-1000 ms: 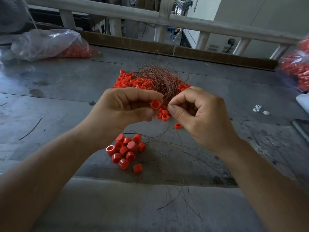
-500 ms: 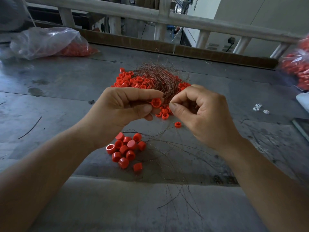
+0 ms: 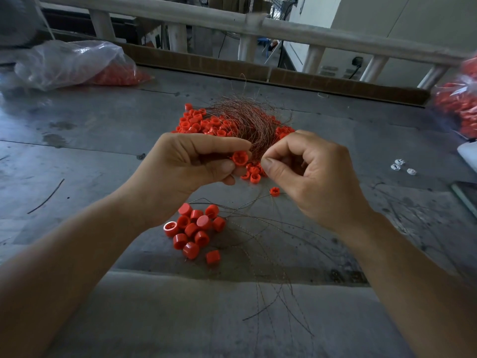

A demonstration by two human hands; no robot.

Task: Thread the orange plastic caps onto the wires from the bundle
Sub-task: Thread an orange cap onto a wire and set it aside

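Note:
My left hand (image 3: 191,166) pinches one orange cap (image 3: 240,158) between thumb and fingers, its open side facing my right hand. My right hand (image 3: 307,171) has thumb and forefinger pinched together just right of that cap; the thin wire between them is too fine to make out clearly. Behind both hands lies the copper wire bundle (image 3: 247,120) on a heap of loose orange caps (image 3: 206,124). A nearer cluster of caps (image 3: 196,229) sits below my left hand, with thin wires (image 3: 271,244) trailing from it toward the table's front.
A clear bag of orange caps (image 3: 77,63) lies at the back left, another bag of caps (image 3: 459,104) at the right edge. Small white parts (image 3: 402,166) sit on the right. A wooden railing (image 3: 258,24) runs behind the grey table (image 3: 90,130).
Both hands have stayed close together in front of the bundle, with the cap still pinched in the left; only small shifts of the fingers show.

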